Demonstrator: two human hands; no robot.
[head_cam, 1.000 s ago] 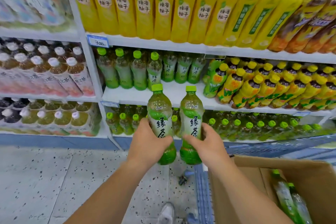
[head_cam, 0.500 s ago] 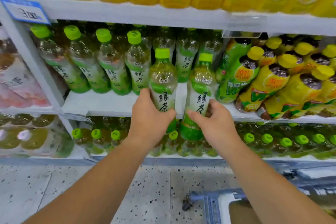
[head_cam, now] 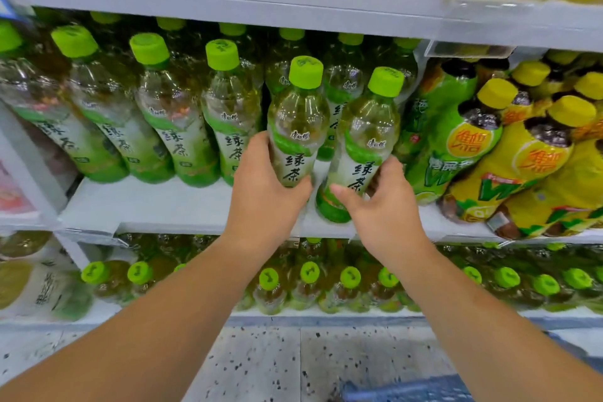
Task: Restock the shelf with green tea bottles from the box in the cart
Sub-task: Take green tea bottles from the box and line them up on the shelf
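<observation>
**A:** Head camera: the hands are apart, each clamped on its own bottle. The left hand (head_cam: 267,192) wraps the lower label of a clear plastic green tea bottle with a lime-green screw cap (head_cam: 298,121). The right hand (head_cam: 381,206) grips the lower body of a second bottle of the same kind (head_cam: 365,140), thumb in front and fingers behind.

**B:** Where do they sit relative to the shelf?

**A:** At the front edge of the white metal shelf (head_cam: 156,202). They are in the gap between the row of matching green tea bottles (head_cam: 169,121) on the left and the yellow-capped bottles with yellow-and-green labels (head_cam: 509,153) on the right. The second bottle's green base looks to be touching the shelf lip. The other base is hidden behind the palm, so I cannot tell.

**B:** How should the placing be finished well?

**A:** My judgement is to set both bases flat, then slide them straight back towards the bottles standing behind, labels facing out. The second bottle leans towards the yellow-capped neighbours, so it should be straightened before pushing, or it may knock them. Each bottle should be released only once it stands by itself.
</observation>
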